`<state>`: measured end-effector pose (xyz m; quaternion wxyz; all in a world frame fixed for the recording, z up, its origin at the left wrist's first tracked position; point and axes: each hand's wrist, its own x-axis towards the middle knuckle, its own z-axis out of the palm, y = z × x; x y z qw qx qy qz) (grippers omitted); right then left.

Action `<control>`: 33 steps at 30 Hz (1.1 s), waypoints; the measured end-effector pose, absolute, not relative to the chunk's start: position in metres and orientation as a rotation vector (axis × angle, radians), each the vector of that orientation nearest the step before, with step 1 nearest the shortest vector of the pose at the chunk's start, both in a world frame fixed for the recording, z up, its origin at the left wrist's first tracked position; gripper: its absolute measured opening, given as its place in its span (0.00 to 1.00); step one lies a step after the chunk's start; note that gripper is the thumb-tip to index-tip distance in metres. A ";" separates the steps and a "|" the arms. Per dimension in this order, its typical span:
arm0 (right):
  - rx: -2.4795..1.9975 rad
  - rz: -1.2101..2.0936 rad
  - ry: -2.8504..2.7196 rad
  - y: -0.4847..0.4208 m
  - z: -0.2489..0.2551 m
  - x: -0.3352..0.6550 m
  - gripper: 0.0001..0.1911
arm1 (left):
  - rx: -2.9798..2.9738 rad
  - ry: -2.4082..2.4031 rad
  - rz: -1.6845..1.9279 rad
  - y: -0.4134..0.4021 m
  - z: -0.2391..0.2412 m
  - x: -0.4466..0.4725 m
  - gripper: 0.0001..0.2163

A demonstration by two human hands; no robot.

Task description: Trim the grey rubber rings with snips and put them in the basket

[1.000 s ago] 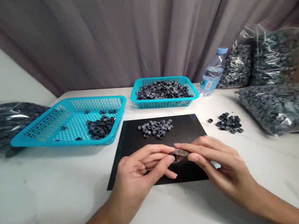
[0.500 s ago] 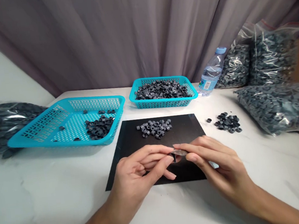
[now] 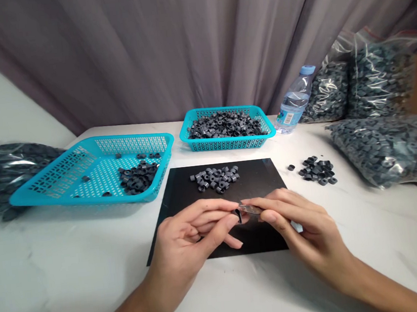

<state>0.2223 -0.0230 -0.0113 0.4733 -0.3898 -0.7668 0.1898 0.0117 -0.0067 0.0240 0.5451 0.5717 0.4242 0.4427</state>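
On the white surface [image 3: 96, 297], a large blue basket [image 3: 83, 203] stands left of the black mat [image 3: 259, 180]; a smaller basket [image 3: 225, 144] stands beyond it. Grey rings [image 3: 216, 179] lie on the mat's far half. Over its near half, the right hand's [image 3: 304, 220] grip pinches a thin shiny piece [image 3: 250, 209], the left hand's [image 3: 190, 235] a dark ring [image 3: 238, 216].

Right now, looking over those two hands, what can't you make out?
Head view: the small dark piece, mostly hidden by the left hand.
Head view: the right end of the thin shiny piece, covered by the right hand.
Head view: the far-left bag, cut off by the picture's edge.
Head view: the bottle label, print too small.
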 end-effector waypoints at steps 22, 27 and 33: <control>-0.900 0.313 -1.912 -0.025 -0.011 0.219 0.18 | 1.376 1.016 1.092 -0.011 0.021 0.010 0.05; -0.894 0.285 -1.928 -0.024 -0.011 0.219 0.17 | 1.341 1.006 1.112 -0.012 0.021 0.012 0.05; -0.896 0.255 -1.950 -0.024 -0.011 0.220 0.17 | 1.200 0.990 1.104 -0.012 0.026 0.016 0.03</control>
